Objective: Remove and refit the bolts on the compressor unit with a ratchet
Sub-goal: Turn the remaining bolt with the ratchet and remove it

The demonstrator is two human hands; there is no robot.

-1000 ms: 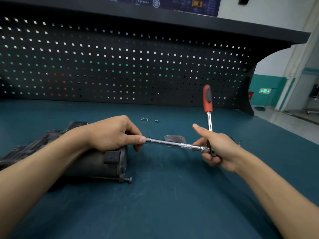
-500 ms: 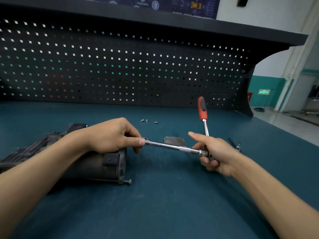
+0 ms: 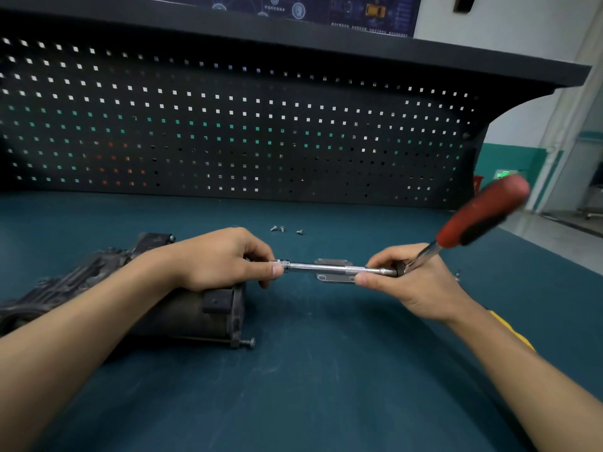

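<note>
While the compressor (image 3: 182, 308) lay toward the bench's (image 3: 326, 370) left edge, the left hand (image 3: 215, 259) pinched the extension bar's (image 3: 306, 265) socket end, and the right hand's (image 3: 414, 282) curled fingers gripped the ratchet's (image 3: 483, 213) head.

Soft, even light falls on the teal bench mat (image 3: 326, 402), leaving faint shadows under the forearms (image 3: 81, 337) and a darker pool beside the compressor unit (image 3: 182, 308), while the black pegboard (image 3: 228, 132) sits dim under its shelf (image 3: 326, 40), its holes glowing white, green and red. The pale wall (image 3: 522, 27) at far right is brightest, and the red handle of the ratchet (image 3: 483, 210) is smeared by motion blur in an otherwise sharp centre. Wide-angle distortion bows the shelf and pegboard rows toward the edges.
</note>
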